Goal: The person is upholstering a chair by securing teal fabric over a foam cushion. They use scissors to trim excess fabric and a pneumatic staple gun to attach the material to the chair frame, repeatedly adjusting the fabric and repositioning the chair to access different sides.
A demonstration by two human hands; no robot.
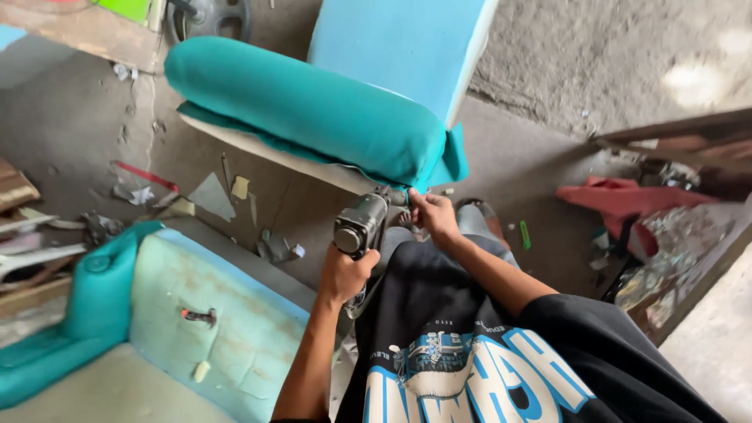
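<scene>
A teal fabric-covered seat cushion [305, 106] lies tilted in front of me on a pale wooden base board [266, 153]. My left hand [345, 274] is closed around the handle of a grey staple gun [360, 223], whose nose points at the cushion's lower corner. My right hand [433, 215] pinches the loose teal fabric edge at that same corner, right beside the gun's nose. Behind the cushion a light blue foam panel [399, 39] stands upright. My knees and black printed shirt fill the lower right.
A pale green foam seat piece with a teal armrest [211, 329] lies at lower left. Paper and fabric scraps [211, 196] litter the concrete floor. Red cloth [619, 196] and clutter sit at right, wooden planks [16, 188] at far left.
</scene>
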